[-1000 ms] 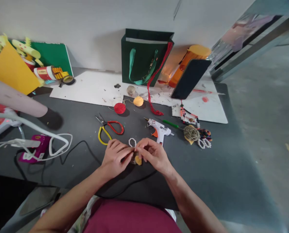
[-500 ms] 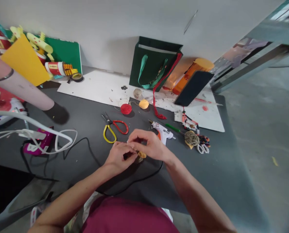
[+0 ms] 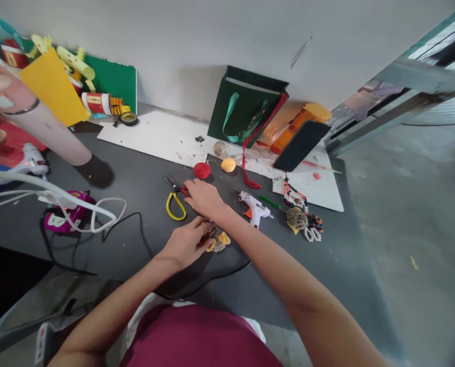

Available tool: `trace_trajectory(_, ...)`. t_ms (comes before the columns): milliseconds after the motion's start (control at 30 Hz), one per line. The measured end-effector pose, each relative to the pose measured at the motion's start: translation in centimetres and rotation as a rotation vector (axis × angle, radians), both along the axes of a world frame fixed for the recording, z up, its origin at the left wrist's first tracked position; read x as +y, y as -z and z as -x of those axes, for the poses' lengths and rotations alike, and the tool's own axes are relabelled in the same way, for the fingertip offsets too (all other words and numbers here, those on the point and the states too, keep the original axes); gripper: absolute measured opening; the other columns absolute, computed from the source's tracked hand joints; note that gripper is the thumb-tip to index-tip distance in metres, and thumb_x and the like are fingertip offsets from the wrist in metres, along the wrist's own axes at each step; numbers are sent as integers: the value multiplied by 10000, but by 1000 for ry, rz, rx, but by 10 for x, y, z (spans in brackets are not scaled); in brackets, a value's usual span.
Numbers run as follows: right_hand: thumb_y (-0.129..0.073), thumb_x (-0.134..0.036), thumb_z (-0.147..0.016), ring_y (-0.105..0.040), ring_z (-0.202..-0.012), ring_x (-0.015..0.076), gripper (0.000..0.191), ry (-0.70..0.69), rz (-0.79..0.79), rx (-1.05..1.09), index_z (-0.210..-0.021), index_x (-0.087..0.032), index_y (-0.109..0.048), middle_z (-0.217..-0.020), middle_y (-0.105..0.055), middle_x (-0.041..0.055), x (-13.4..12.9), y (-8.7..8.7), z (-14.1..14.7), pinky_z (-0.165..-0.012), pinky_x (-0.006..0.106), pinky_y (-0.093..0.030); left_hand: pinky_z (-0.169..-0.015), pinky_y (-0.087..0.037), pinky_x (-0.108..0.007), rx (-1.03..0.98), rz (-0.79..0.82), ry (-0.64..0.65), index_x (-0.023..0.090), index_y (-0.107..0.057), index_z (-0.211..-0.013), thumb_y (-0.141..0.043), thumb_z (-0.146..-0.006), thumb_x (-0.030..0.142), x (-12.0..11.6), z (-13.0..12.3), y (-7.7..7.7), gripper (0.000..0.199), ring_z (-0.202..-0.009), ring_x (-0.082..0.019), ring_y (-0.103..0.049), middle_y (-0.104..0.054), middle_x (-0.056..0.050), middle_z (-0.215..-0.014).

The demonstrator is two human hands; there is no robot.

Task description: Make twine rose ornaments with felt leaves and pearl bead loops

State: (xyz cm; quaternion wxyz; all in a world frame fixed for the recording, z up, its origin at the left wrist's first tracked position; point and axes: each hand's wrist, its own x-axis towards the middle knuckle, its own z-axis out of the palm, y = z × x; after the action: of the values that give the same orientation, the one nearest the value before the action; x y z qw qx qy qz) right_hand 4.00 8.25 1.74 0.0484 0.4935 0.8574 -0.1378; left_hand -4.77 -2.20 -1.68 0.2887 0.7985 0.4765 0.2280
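My left hand is closed with its fingertips on a small ornament of grey-brown and yellow fabric flowers, low over the grey table. Dark red beads seem to show by the fingers, partly hidden. My right hand reaches across to the scissors, fingers curled over their red handle, which it mostly covers. The yellow handle and the blades stay visible on the tabletop. Right of my hands lies a white glue gun with an orange trigger.
Behind my hands lie a red ball of thread and a yellow one. A phone leans near a green gift bag. Another flower ornament lies right. A pink cylinder, purple device and white cables occupy the left.
My right hand has left the flower ornament and moved forward and left onto the scissors' red handle. My left hand stays with the ornament, now more exposed. The view has shifted slightly.
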Motion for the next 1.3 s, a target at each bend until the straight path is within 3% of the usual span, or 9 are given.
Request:
trace_trajectory(233,-540,-288,-909,-627,-1015,286,304,-14,47,0,-1180,-150,-549,-1132,-629,152,0,-7,5,-822,371,-509,-764,-548,-335,13,49,12,148,-628,-1105,-593,-815,177,1,3,0,293,-863,-213,-661,-665,-102,-1013)
trace_trajectory(367,-584,-366,-873,-605,-1057,325,438,-11,66,12,-1229,-120,-519,-1180,-594,190,-3,-7,9,-835,401,-508,-785,-550,-312,-91,34,-1,164,-646,-1079,-564,-798,88,-3,6,7,303,-888,-191,-661,-664,-93,-1033)
trace_trajectory(633,-535,-82,-802,-629,-1003,309,452,44,119,91,-1253,-104,-510,-1176,-591,219,-9,-4,17,-801,402,-504,-809,-549,-276,-199,-6,-37,210,-666,-1041,-507,-769,-24,-11,8,14,392,-911,-152,-661,-657,-53,-1048)
trace_trajectory(800,-565,-129,-783,-629,-969,243,516,88,145,242,-1293,-130,-490,-1104,-650,143,2,3,7,-809,335,-494,-782,-543,-296,-60,-155,-112,193,-671,-974,-547,-820,34,-15,1,21,253,-863,-169,-648,-679,-49,-928)
trace_trajectory(900,-564,-165,-795,-608,-805,158,487,212,206,567,-1278,-147,-507,-946,-655,56,-3,3,-16,-739,271,-487,-747,-534,-283,-43,-185,-170,200,-674,-890,-537,-858,89,-14,0,25,180,-799,-157,-643,-677,-34,-849)
trace_trajectory(1000,-619,-294,-795,-495,-580,102,421,373,482,1082,-1190,-160,-563,-749,-559,-15,-30,-3,-52,-565,239,-437,-718,-525,-256,-110,-142,-194,200,-674,-846,-552,-853,116,-12,3,22,149,-761,-142,-639,-671,-24,-811)
trace_trajectory(1100,-615,-489,-809,-430,-502,97,464,421,816,1355,-1158,-191,-544,-654,-478,-46,-76,-8,-90,-468,231,-354,-661,-514,-238,-152,-33,-177,202,-678,-815,-591,-826,145,-10,6,14,105,-720,-135,-632,-674,-19,-801)
trace_trajectory(1200,-532,-547,-872,-445,-523,106,411,408,975,1504,-1101,-206,-554,-644,-488,-30,-124,-2,-115,-516,245,-385,-621,-506,-229,-210,174,-209,202,-683,-793,-613,-799,162,-8,8,6,81,-675,-130,-639,-700,-5,-779)
trace_trajectory(1300,-510,-595,-870,-429,-467,84,444,471,1205,1529,-1051,-193,-559,-644,-489,-26,-159,8,-123,-452,218,-359,-604,-506,-226,-272,373,-259,199,-681,-792,-610,-795,193,-8,9,1,71,-634,-127,-647,-714,11,-727)
